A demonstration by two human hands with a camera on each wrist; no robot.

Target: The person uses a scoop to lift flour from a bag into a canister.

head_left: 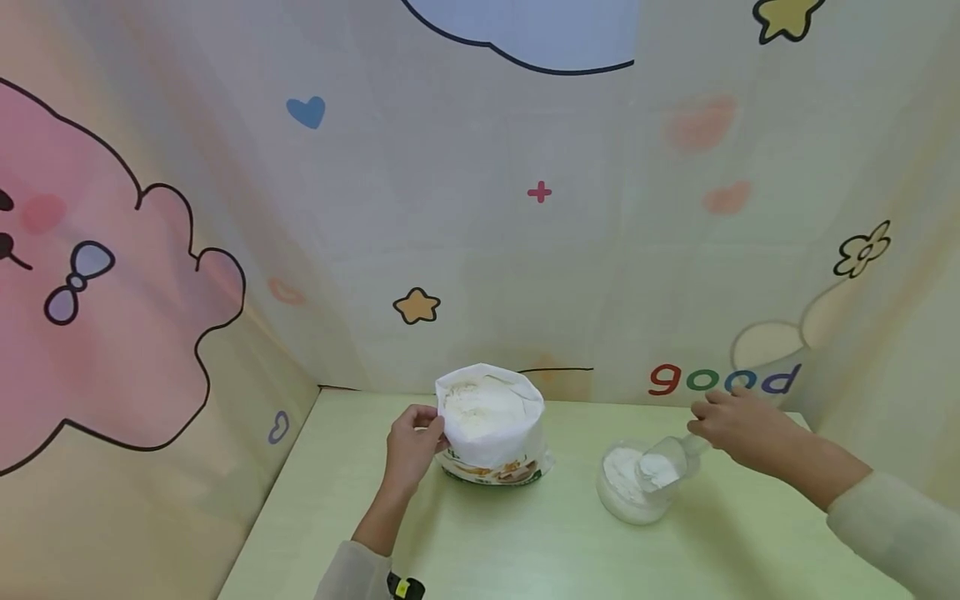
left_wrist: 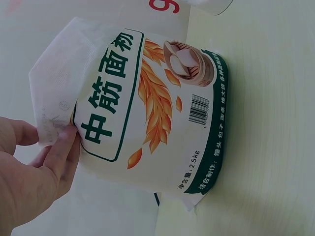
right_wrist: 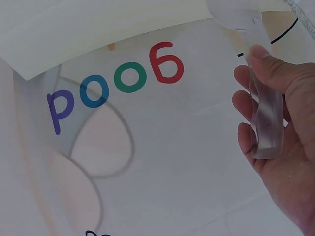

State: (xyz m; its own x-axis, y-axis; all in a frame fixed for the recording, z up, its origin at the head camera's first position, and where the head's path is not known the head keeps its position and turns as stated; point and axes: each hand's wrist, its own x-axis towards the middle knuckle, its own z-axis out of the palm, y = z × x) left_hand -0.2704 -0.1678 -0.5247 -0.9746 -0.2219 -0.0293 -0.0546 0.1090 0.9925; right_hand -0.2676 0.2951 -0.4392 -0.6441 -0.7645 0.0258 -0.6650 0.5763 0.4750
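An opened white flour bag (head_left: 498, 454), its top edge folded outward, stands toward the back of the table with flour visible inside. My left hand (head_left: 412, 446) pinches the bag's rim at its left side; in the left wrist view, thumb and fingers grip the paper above the bag's printed front (left_wrist: 162, 113). Off to the right, a clear round bowl (head_left: 633, 510) holds white flour. Over that bowl is a transparent scoop (head_left: 678, 454), tilted, with flour in it. My right hand (head_left: 742, 425) grips its handle, and in the right wrist view the fingers curl round the clear handle (right_wrist: 267, 130).
The pale green-yellow table (head_left: 330, 492) ends at the back against a patterned cloth (head_left: 480, 250) with stars, hearts and the word "good". Similar cloth hangs at both sides. The bag and bowl stand apart, with table surface between them.
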